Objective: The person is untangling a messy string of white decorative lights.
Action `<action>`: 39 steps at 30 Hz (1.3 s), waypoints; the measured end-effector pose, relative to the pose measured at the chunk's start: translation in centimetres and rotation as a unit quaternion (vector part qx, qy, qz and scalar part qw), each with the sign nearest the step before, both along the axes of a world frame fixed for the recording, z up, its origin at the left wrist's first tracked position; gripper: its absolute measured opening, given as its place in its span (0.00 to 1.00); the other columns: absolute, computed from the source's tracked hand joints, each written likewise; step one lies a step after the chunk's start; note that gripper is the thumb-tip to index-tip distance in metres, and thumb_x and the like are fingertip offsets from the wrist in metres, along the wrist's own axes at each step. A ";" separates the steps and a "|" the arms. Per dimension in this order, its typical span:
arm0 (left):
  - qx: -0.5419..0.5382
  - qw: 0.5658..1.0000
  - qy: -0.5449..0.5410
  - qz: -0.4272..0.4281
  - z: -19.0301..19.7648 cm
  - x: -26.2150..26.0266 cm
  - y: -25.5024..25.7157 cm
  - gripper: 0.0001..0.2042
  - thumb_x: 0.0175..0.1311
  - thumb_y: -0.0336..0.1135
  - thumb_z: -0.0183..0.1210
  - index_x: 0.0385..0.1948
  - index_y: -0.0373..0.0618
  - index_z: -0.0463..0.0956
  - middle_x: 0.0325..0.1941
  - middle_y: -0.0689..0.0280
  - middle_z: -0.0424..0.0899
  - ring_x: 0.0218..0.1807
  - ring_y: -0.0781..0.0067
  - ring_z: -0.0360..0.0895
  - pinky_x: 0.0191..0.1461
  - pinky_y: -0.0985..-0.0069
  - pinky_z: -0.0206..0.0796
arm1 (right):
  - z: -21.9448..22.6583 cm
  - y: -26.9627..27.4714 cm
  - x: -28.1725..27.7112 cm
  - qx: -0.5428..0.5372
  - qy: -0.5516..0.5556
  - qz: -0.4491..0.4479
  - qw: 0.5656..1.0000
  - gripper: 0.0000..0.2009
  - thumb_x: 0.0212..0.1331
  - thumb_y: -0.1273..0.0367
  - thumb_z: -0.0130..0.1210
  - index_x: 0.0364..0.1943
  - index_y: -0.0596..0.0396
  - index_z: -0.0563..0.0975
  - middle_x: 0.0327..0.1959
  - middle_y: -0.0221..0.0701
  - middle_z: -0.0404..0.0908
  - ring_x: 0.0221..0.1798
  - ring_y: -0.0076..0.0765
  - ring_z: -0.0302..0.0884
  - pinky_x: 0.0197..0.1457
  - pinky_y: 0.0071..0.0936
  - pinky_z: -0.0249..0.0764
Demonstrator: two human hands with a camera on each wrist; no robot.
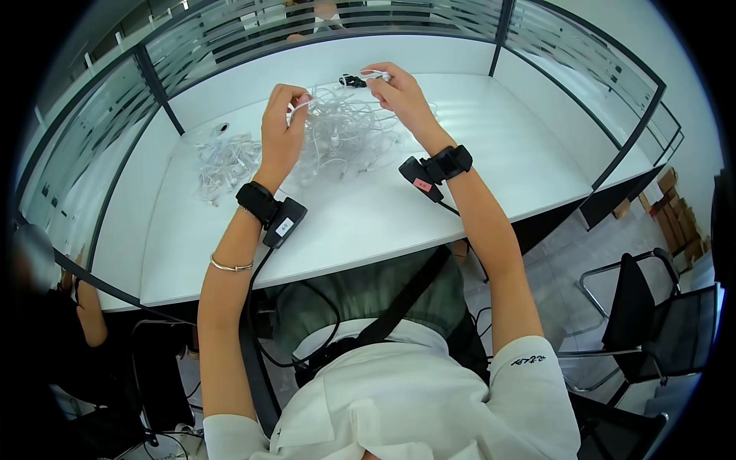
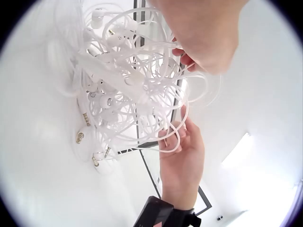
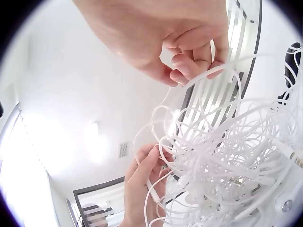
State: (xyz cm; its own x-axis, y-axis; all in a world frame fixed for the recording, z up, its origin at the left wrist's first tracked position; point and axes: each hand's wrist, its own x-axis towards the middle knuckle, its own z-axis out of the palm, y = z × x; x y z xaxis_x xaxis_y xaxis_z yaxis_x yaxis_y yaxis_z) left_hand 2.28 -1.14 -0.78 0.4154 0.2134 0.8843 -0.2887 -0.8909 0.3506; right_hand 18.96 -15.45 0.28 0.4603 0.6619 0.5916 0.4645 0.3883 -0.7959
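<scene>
A tangled heap of white earphone cords (image 1: 337, 134) lies on the white table, with metal plugs and earbuds showing in the left wrist view. At the heap's left upper side the left hand (image 1: 285, 130) pinches a white cord. The right hand (image 1: 400, 96), at its upper right, holds white cord between thumb and fingers. In the right wrist view the right hand (image 3: 165, 38) is above the tangle (image 3: 227, 156), and the left hand (image 3: 144, 184) grips cord beside it. The left wrist view shows the left hand (image 2: 203, 33) close over the cords (image 2: 151, 90).
A second pile of white cords (image 1: 228, 162) lies on the left of the table (image 1: 460, 207). A black bundle (image 1: 353, 80) is near the back panel. Low partitions with striped glass enclose the table. Black chairs (image 1: 652, 322) stand at right; another person's arm (image 1: 92, 318) shows at left.
</scene>
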 end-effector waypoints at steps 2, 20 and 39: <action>0.003 0.999 -0.035 0.017 0.1 0.0 0.1 0.03 0.64 0.26 0.50 0.34 0.38 0.72 0.31 0.63 0.77 0.34 0.73 0.72 0.41 0.77 0.63 | -0.1 0.0 0.1 0.008 -0.008 -0.036 0.999 0.10 0.60 0.70 0.51 0.43 0.55 0.77 0.21 0.21 0.68 0.24 0.14 0.59 0.26 0.15 0.56; -0.171 0.968 0.058 -0.174 0.0 0.1 -1.1 0.14 0.54 0.18 0.44 0.43 0.41 0.67 0.35 0.65 0.75 0.38 0.77 0.71 0.46 0.81 0.63 | 2.1 -1.3 -1.2 0.145 0.001 0.001 0.989 0.09 0.57 0.70 0.53 0.42 0.52 0.78 0.25 0.16 0.60 0.28 0.13 0.55 0.33 0.14 0.53; -0.184 0.967 0.042 -0.169 -0.5 0.6 -1.1 0.06 0.65 0.27 0.51 0.40 0.38 0.72 0.35 0.64 0.79 0.38 0.77 0.76 0.41 0.79 0.67 | 2.0 -1.2 -2.8 0.038 -0.083 0.119 0.989 0.12 0.64 0.67 0.50 0.46 0.56 0.78 0.31 0.25 0.76 0.33 0.18 0.68 0.41 0.17 0.67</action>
State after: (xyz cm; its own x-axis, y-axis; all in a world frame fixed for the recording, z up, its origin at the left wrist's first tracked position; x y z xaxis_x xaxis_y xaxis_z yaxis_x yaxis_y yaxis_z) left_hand 2.85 -2.24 -1.33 0.5833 0.3468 0.7345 -0.4979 -0.5618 0.6606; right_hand 16.16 -16.69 2.29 0.1899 0.6911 0.6974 0.4745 0.5573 -0.6814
